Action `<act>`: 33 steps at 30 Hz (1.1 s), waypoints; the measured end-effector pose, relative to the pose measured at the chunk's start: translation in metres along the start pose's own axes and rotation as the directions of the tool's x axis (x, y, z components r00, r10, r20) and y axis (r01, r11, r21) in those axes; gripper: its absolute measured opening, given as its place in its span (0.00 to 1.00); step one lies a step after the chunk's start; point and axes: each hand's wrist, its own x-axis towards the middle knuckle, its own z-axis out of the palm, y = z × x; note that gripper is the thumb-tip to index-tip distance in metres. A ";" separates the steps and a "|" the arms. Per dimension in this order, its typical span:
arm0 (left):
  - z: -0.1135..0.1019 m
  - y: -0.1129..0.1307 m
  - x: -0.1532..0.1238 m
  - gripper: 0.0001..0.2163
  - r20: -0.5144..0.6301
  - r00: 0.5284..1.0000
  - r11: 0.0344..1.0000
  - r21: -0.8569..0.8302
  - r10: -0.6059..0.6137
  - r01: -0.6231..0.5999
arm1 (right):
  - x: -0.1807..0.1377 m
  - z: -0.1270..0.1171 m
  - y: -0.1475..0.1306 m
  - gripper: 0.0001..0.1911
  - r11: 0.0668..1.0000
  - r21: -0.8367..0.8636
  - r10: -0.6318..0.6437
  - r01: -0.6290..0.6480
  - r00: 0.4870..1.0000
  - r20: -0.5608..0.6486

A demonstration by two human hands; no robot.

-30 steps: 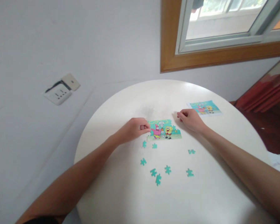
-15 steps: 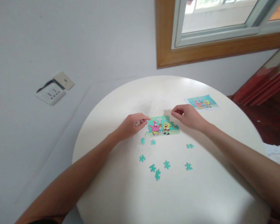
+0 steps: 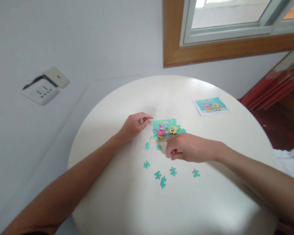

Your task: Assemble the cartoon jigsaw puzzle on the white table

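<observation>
A partly assembled jigsaw puzzle (image 3: 165, 124) with cartoon figures lies on the white round table. My left hand (image 3: 137, 124) is at its upper left edge, thumb and index finger closed together there. My right hand (image 3: 189, 147) hovers at the puzzle's lower right, covering part of it. Its fingers are bent and slightly apart, and no piece shows between them. Left of these fingers lies a teal puzzle piece (image 3: 158, 147), with another piece (image 3: 147, 146) further left. Nearer me are several loose teal pieces, among them one piece (image 3: 172, 171) and another piece (image 3: 196, 173).
A printed picture sheet (image 3: 210, 106) of the same scene lies at the back right of the round table (image 3: 127, 202). Behind are a white wall with a socket (image 3: 40, 91) and a wood-framed window (image 3: 172, 49). A red curtain (image 3: 267, 89) hangs at right.
My right hand has moved from the puzzle's upper right corner down and left to its lower edge, hiding a loose piece. My left hand stays at the left edge. The view has shifted slightly.
</observation>
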 end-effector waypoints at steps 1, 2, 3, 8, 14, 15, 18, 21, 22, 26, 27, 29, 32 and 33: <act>0.000 0.000 0.000 0.10 0.001 1.000 1.000 -0.003 0.002 -0.002 | 0.000 0.000 0.001 0.10 1.000 0.011 -0.016 0.016 0.999 0.028; 0.000 0.000 0.000 0.10 0.004 1.000 1.000 -0.004 0.005 -0.005 | 0.000 -0.001 0.002 0.11 0.999 0.022 -0.031 0.030 0.998 0.052; 0.000 0.000 0.001 0.10 0.009 1.000 1.000 -0.005 0.008 -0.008 | 0.000 -0.001 0.002 0.11 0.999 0.028 -0.041 0.039 0.997 0.068; 0.002 0.002 0.001 0.10 0.017 1.000 1.000 -0.007 0.014 -0.013 | 0.000 0.001 0.003 0.12 0.999 -0.030 -0.035 0.036 0.998 0.042; 0.006 0.006 -0.001 0.09 0.046 0.998 0.999 -0.029 0.033 -0.032 | 0.003 0.000 0.004 0.11 0.990 -0.139 -0.026 0.013 0.996 -0.091; 0.006 0.006 -0.001 0.09 0.045 0.998 0.999 -0.030 0.033 -0.032 | 0.002 -0.003 0.005 0.11 0.989 -0.148 -0.023 0.006 0.993 -0.114; 0.005 0.005 -0.001 0.09 0.024 0.999 0.999 -0.023 0.032 -0.031 | -0.002 -0.016 0.009 0.11 0.982 -0.182 0.020 -0.057 0.980 -0.196; 0.004 0.005 -0.001 0.08 0.024 0.999 0.999 -0.019 0.039 -0.039 | -0.011 -0.029 0.011 0.10 0.949 -0.237 0.153 -0.208 0.961 -0.230; 0.004 0.004 -0.002 0.07 0.032 0.999 0.999 -0.022 0.044 -0.043 | -0.014 -0.033 0.012 0.10 0.931 -0.250 0.212 -0.266 0.952 -0.221; 0.005 0.005 -0.002 0.07 0.059 0.997 0.998 -0.034 0.057 -0.055 | -0.029 -0.036 0.011 0.08 0.872 -0.279 0.367 -0.402 0.915 -0.171; 0.005 0.006 -0.002 0.07 0.059 0.997 0.998 -0.032 0.056 -0.054 | -0.032 -0.035 0.011 0.08 0.864 -0.282 0.383 -0.417 0.908 -0.170; 0.005 0.006 -0.001 0.08 0.056 0.997 0.998 -0.026 0.049 -0.048 | -0.037 -0.033 0.010 0.09 0.845 -0.293 0.410 -0.447 0.894 -0.180; 0.005 0.006 -0.001 0.08 0.055 0.997 0.999 -0.021 0.045 -0.043 | -0.043 -0.030 0.009 0.09 0.806 -0.318 0.470 -0.499 0.866 -0.170; 0.005 0.005 -0.001 0.08 0.056 0.997 0.999 -0.024 0.046 -0.045 | -0.044 -0.029 0.008 0.10 0.792 -0.331 0.490 -0.513 0.858 -0.157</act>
